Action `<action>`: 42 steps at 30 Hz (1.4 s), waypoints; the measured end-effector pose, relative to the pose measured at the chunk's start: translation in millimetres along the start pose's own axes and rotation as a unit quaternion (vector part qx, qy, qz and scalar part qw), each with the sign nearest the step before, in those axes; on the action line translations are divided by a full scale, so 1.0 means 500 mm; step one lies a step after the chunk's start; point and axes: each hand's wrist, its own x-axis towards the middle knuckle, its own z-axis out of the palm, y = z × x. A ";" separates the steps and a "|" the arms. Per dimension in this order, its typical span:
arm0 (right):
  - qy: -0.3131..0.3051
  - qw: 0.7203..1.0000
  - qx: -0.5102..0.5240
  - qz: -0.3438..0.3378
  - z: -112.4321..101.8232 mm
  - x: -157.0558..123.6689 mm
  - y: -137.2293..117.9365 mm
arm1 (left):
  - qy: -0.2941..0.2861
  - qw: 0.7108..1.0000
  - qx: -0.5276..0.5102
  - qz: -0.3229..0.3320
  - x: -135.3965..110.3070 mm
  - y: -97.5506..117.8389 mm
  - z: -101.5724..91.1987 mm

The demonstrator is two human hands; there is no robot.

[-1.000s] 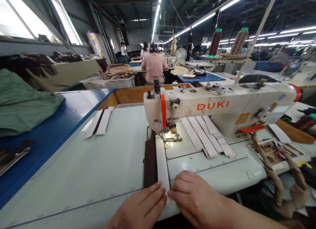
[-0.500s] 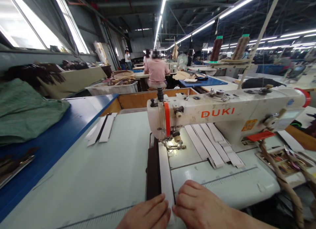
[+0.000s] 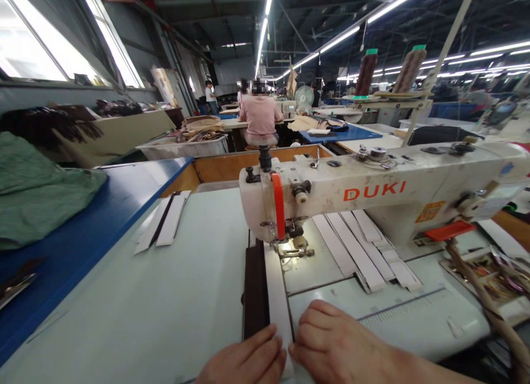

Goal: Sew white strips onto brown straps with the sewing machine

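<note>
A long white strip (image 3: 278, 296) lies lengthwise in front of me, its far end close by the presser foot (image 3: 296, 252) of a sewing machine (image 3: 323, 188). Along its left side runs a dark brown strip (image 3: 255, 290); I cannot tell whether the two are joined. My left hand (image 3: 246, 357) has its fingers together on the near left edge of the white strip. Opposite, my right hand (image 3: 331, 340) is curled, thumb side and fingertips at the strip's right edge. The near end of the strip is partly hidden between both hands.
Several white strips (image 3: 356, 251) lie under the machine arm, and more strips (image 3: 171, 218) at the back left. A blue table (image 3: 99, 199) with green cloth (image 3: 37, 191) adjoins on the left. At right sits a tray of small items (image 3: 497, 273). A person (image 3: 260, 116) sits ahead.
The view has shifted slightly, so the machine appears nearer and its right end further right. Both hands keep the same hold on the white strip.
</note>
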 end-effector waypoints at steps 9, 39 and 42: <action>-0.052 0.998 0.017 0.038 -0.012 0.035 0.067 | -0.079 0.996 -0.027 -0.007 0.066 -0.076 -0.007; 0.043 0.990 -0.024 0.136 0.027 0.076 0.120 | -0.155 0.987 0.022 -0.034 0.102 -0.208 0.038; 0.072 0.990 -0.011 0.118 0.032 0.068 0.121 | -0.152 0.987 0.039 -0.042 0.076 -0.149 -0.007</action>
